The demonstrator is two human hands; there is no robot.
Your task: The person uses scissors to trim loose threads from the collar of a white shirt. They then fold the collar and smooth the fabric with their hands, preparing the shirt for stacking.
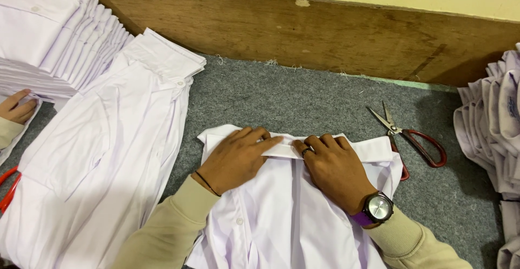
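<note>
No bins or boxes in view; shirts sit in stacks straight on the grey felt counter (303, 101). White shirt (281, 220) lies at near-edge centre, collar (374, 148) toward the far edge, button placket running down the middle.

Left hand (235, 158): palm down on the shirt's collar area, left of centre, fingers (257, 139) together and extended, pointing right, pressing a folded strip of fabric flat. Not clamped on anything, just pressing. Thin dark band at the wrist, beige sleeve (162, 236) coming in from the near edge.

Right hand (333, 169): palm down just right of the placket, fingers (317, 143) slightly curled, close together, tips on the collar strip, near the left fingertips. Ring on one finger; wristwatch (377, 208) w/ purple strap on the wrist.

Scissors (411, 136), red handles, blades shut, lie just right of the shirt toward the right edge. Pile of laid-out white shirts (103, 155) to the left, well apart from the hands; taller stack of folded shirts (54, 36) at far-left corner. Bunched whitish garments (493, 122) at right edge. Another person's hand (16, 109) at the left edge, touching the folded stack. Wooden board (325, 30) along the far edge.
</note>
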